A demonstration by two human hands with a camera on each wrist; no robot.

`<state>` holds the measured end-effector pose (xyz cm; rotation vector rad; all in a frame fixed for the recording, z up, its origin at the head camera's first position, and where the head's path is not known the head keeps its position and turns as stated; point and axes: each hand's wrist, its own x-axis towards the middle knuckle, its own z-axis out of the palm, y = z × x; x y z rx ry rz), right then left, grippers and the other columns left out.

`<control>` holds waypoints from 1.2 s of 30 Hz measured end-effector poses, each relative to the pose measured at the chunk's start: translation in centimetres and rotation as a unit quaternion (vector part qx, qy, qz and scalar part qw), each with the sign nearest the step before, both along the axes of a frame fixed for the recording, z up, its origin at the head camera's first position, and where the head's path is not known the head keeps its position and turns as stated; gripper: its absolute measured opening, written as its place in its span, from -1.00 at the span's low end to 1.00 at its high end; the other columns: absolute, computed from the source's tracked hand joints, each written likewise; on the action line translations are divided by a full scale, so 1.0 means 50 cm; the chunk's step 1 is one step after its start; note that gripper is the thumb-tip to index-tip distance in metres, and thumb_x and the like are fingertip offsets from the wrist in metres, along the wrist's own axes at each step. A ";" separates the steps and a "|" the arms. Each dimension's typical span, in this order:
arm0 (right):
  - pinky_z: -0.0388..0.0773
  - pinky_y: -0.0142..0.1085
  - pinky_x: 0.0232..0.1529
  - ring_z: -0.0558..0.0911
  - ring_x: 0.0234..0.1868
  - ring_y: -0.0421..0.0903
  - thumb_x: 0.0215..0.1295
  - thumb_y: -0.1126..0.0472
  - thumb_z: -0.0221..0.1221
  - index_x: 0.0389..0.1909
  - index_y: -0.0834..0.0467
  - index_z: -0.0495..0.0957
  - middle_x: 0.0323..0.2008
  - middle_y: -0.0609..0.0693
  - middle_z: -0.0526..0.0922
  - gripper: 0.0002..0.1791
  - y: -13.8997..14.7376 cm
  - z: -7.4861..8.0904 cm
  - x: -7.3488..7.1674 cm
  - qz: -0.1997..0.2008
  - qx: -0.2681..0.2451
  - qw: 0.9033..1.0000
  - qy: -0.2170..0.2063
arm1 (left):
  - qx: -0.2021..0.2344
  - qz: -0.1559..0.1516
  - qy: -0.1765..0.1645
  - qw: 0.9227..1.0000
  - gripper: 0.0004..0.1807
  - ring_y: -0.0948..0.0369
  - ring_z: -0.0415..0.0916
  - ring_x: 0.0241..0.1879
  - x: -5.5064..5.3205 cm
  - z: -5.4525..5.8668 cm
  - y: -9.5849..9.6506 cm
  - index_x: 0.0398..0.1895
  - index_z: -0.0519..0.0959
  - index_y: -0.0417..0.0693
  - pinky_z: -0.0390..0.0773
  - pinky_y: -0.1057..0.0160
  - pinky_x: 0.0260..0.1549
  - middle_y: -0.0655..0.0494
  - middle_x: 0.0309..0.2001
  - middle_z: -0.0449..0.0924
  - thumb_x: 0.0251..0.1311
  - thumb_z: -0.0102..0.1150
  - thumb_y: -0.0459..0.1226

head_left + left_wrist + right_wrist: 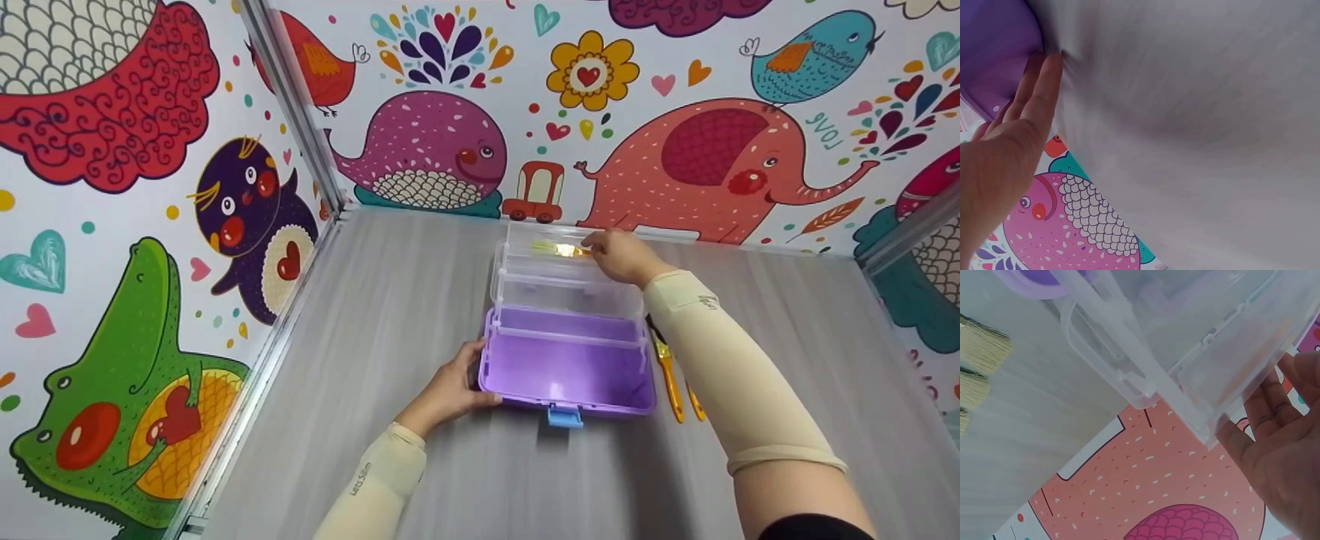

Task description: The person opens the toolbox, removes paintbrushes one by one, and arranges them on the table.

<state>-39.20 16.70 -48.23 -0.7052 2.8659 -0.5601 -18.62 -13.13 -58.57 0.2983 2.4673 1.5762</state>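
Note:
A purple storage box (562, 367) stands with its clear plastic trays (570, 292) raised and swung back. My left hand (454, 386) rests at its front left corner, thumb by the front rim. In the left wrist view its straight fingers (1043, 93) lie along the purple wall. At the rearmost tray, my right hand (626, 256) pinches the orange handle of a paintbrush (566, 250); its pale bristles point left over the tray. In the right wrist view my fingertips are right at the clear tray's rim, with the brush only a faint orange blur through the plastic.
Several more paintbrushes (670, 379) with orange handles lie on the grey table (360, 315), just right of the box, partly behind my right forearm. A light blue latch (565, 417) hangs at the box's front. Walls printed with cartoon animals (435, 150) border the table.

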 end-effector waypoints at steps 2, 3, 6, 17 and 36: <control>0.45 0.11 0.15 0.57 0.00 0.18 0.36 0.38 -0.03 0.10 0.32 0.60 0.03 0.28 0.63 -0.62 0.000 0.002 0.000 -0.004 0.002 1.000 -0.008 | 0.004 0.000 -0.001 1.000 0.02 -0.04 0.27 0.37 0.000 0.000 0.000 0.45 0.20 -0.18 0.16 -0.03 0.37 -0.19 0.38 0.35 -0.12 0.58 -0.31; 0.44 0.11 0.16 0.57 0.01 0.18 0.36 0.38 -0.03 0.10 0.32 0.60 0.03 0.28 0.63 -0.62 0.000 0.003 0.000 -0.005 0.004 1.000 -0.011 | 0.006 0.000 -0.001 1.000 0.02 -0.04 0.27 0.37 0.000 0.000 0.000 0.45 0.20 -0.19 0.16 -0.03 0.37 -0.19 0.38 0.35 -0.12 0.58 -0.31; 0.45 0.11 0.17 0.58 0.03 0.18 0.36 0.39 -0.02 0.09 0.31 0.62 0.03 0.26 0.64 -0.63 0.000 0.005 0.000 -0.004 0.009 1.000 -0.018 | 0.009 0.001 -0.001 1.000 0.02 -0.05 0.27 0.37 0.000 -0.002 0.000 0.44 0.20 -0.20 0.16 -0.03 0.37 -0.20 0.37 0.35 -0.12 0.58 -0.33; 0.52 0.05 0.04 0.56 -0.14 0.11 0.35 0.41 0.03 0.06 0.23 0.67 -0.05 0.19 0.67 -0.64 -0.002 0.005 0.004 -0.003 0.019 1.000 -0.015 | 0.003 0.002 0.007 1.000 0.02 -0.08 0.28 0.36 0.003 -0.001 0.000 0.45 0.20 -0.19 0.17 -0.06 0.37 -0.21 0.36 0.36 -0.12 0.58 -0.32; 0.56 0.07 0.06 0.64 -0.07 0.13 0.32 0.39 0.21 0.03 0.15 0.70 -0.09 0.14 0.67 -0.70 0.002 0.003 0.004 -0.002 0.042 0.998 0.044 | 0.009 0.003 -0.004 1.000 0.03 -0.06 0.25 0.38 0.003 0.003 0.002 0.47 0.18 -0.18 0.13 -0.04 0.39 -0.20 0.38 0.35 -0.10 0.57 -0.32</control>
